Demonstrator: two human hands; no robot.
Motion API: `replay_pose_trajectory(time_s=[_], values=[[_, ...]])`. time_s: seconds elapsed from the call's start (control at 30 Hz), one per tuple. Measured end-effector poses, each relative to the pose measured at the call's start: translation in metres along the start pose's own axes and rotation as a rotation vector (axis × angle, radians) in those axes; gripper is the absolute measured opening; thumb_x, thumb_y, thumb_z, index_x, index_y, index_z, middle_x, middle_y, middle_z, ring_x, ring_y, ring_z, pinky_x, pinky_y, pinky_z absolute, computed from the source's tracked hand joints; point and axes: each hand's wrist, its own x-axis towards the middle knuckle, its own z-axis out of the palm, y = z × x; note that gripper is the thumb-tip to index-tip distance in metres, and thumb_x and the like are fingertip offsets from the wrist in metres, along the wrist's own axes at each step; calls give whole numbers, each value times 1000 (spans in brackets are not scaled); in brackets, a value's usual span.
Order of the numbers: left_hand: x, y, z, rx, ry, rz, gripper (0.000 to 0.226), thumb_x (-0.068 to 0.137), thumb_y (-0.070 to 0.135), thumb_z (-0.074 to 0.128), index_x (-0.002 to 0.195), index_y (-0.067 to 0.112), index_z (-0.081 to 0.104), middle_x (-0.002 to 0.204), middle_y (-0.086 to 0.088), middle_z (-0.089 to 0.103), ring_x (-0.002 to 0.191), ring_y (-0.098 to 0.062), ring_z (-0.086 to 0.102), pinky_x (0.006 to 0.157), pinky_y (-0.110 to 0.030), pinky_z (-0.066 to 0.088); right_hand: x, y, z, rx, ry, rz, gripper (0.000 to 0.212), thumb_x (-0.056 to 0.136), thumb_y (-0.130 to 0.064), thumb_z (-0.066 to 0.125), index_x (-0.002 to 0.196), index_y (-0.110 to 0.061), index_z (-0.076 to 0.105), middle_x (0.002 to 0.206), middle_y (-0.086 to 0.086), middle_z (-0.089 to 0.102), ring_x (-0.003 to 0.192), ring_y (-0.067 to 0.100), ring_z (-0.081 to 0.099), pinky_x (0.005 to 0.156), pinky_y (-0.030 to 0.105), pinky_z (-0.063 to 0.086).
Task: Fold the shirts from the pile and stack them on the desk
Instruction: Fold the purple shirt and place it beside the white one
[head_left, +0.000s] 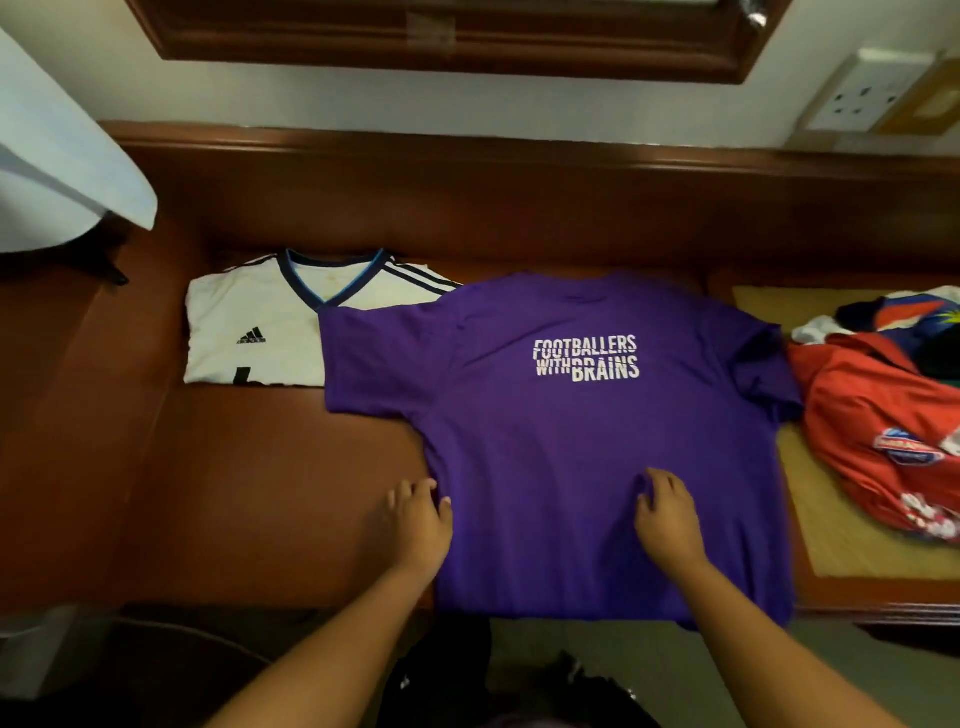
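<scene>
**Head view: purple shirt spread flat, ready for its first fold**

Head camera looks down on a purple cotton T-shirt with white "FOOTBALLERS WITH BRAINS" lettering (571, 441), spread print-up on the reddish-brown wooden desk (234, 493), its hem hanging over the near edge. The fabric looks thin, light and limp; it will likely wrinkle and slide a little on the polished wood, so it is best taken at a side seam or sleeve edge and laid over.

The left hand (415, 519) rests at the shirt's left side edge, fingers loosely curled and touching the cloth; whether they pinch it cannot be told. The right hand (667, 512) presses on the lower middle, fingertips bunching a small wrinkle.

A folded white jersey with dark blue V-collar and black shoulder stripes (254, 332) lies to the left, partly under the purple sleeve. A pile of red and mixed-colour shirts (878, 431) sits to the right on a tan woven mat (831, 530).
</scene>
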Motion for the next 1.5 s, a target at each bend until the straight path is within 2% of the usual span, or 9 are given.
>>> replay_pose_trajectory(time_s=[0.13,0.43,0.63,0.8,0.93,1.1,1.23,1.33,1.5], values=[[-58,10,26,48,1,-79,33,91,32,58,118,14,59,119,-9,58,111,-27,50,96,-39,40,-28,71,-28,-66,51,96,41,87,-4,55,128,1,54,133,23,49,120,42,47,97,47,41],[-144,26,57,-340,140,-581,38,88,25,64,120,6,55,126,-19,55,119,-39,48,97,-46,41,-77,151,-58,30,162,186,27,88,-8,59,112,3,54,114,29,51,104,47,53,84,50,45],[-132,22,48,-403,120,-528,11,90,18,60,91,7,64,104,-21,66,100,-37,60,90,-42,48,-76,155,-64,216,147,369,27,93,-13,54,115,-1,44,122,26,54,108,44,56,88,46,45],[-126,18,17,-535,237,-549,8,97,17,49,99,11,54,101,-12,59,94,-28,55,85,-37,42,-69,154,-70,246,121,447,29,96,-17,52,116,1,43,117,31,58,109,46,57,89,45,45],[-124,-4,-4,-580,267,-582,15,99,17,46,110,9,53,108,-13,56,101,-31,54,87,-40,42,-68,157,-74,240,81,306,10,92,-13,55,87,-5,50,103,27,60,98,40,59,80,38,43],[-118,-15,-4,-684,51,-518,31,97,22,55,119,1,58,122,-18,60,112,-33,55,93,-41,43,-74,158,-72,447,88,211,24,92,-4,52,75,-13,38,71,8,46,74,24,45,60,36,31],[-118,0,-1,-759,-136,-537,30,97,12,54,122,-4,56,110,-13,60,99,-26,57,66,-29,44,-71,160,-77,592,43,276,19,90,5,56,108,2,54,99,14,57,91,22,50,66,16,43],[-111,2,-3,-779,-86,-511,28,97,8,52,122,-3,56,117,-17,62,110,-32,58,83,-31,41,-68,162,-88,593,4,338,34,86,2,63,119,6,57,113,13,61,94,21,54,75,31,45],[-101,-25,-7,-518,66,-530,29,94,16,59,115,-4,62,120,-20,62,109,-36,56,95,-39,42,-60,177,-102,533,23,424,12,78,-2,73,84,-1,64,95,16,69,79,24,58,74,42,49]])
